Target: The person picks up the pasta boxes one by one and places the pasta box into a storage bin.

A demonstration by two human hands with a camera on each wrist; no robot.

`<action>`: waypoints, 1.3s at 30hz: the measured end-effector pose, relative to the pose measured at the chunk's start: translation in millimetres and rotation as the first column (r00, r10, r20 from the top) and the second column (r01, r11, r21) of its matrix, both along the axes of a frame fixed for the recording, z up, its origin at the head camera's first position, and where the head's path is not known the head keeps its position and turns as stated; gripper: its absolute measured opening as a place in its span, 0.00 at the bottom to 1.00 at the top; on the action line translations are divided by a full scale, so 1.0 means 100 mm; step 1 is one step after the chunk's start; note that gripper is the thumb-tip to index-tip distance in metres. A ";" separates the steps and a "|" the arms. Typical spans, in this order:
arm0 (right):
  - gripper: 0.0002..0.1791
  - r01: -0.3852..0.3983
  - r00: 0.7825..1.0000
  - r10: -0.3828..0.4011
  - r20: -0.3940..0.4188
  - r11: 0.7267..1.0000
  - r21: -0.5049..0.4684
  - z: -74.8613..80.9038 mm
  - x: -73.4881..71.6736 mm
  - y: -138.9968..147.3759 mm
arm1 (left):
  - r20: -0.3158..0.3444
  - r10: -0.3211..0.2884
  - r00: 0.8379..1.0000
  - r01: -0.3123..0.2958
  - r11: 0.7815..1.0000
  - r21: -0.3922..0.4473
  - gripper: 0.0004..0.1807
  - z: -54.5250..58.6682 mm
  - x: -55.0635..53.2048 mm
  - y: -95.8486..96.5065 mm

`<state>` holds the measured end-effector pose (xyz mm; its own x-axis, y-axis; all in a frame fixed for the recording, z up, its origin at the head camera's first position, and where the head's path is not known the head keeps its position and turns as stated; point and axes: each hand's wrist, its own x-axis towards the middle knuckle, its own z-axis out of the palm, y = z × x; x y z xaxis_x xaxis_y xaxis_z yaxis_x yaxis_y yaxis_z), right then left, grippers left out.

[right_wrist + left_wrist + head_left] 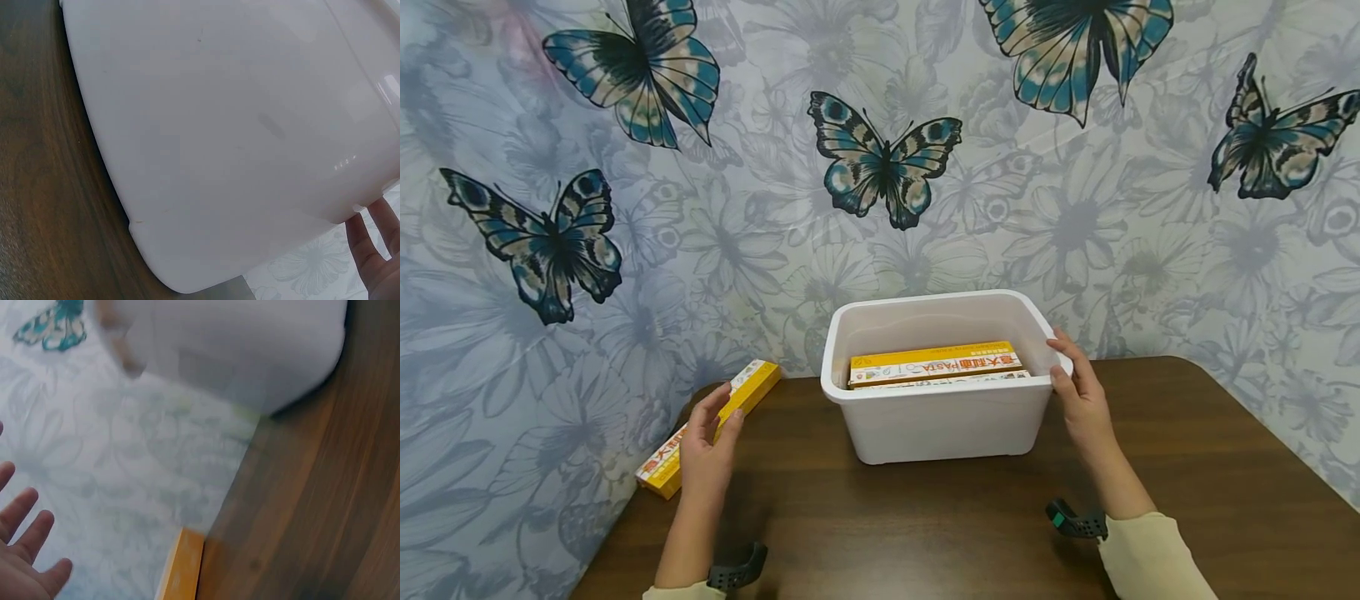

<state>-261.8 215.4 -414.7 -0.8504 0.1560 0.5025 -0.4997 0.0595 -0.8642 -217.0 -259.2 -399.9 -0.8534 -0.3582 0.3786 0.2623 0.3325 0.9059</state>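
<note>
A white plastic bin (pixel 945 427) stands on the table, holding yellow-and-white pasta boxes (pixel 936 365) printed "PASTA". My right hand (pixel 1084 402) grips the bin's rim at its right end, thumb toward the front and fingers farther back. In the right wrist view, the fingers (pixel 360 240) meet the edge of the bin's side (pixel 219 137). Another pasta box (pixel 751 389) lies slantwise on the table at the left. My left hand (pixel 709 442) is over this box in the head view, hiding its middle. The left wrist view shows that hand (pixel 25 550) with spread fingers, apart from the box (pixel 181 569).
The brown wooden table (pixel 910 525) ends at a wall with butterfly wallpaper (pixel 730 208) close behind the bin. Its left edge runs just beside the lone box. Black bands (pixel 737 567) are on both wrists.
</note>
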 end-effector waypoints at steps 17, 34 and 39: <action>0.23 -0.005 1.000 0.005 0.021 1.000 0.008 0.01 0.02 0.01 | 0.081 0.444 0.892 -0.439 0.896 -0.068 0.26 -0.42 -0.04 -0.54; 0.24 0.007 0.999 -0.009 0.043 0.999 0.047 0.03 0.05 0.00 | 0.207 0.521 0.828 -0.506 0.854 -0.124 0.34 -0.73 -0.02 -0.80; 0.24 -0.001 0.999 0.000 0.034 0.999 0.036 0.02 0.03 -0.01 | 0.245 0.503 0.829 -0.479 0.865 -0.152 0.38 -0.78 -0.01 -0.86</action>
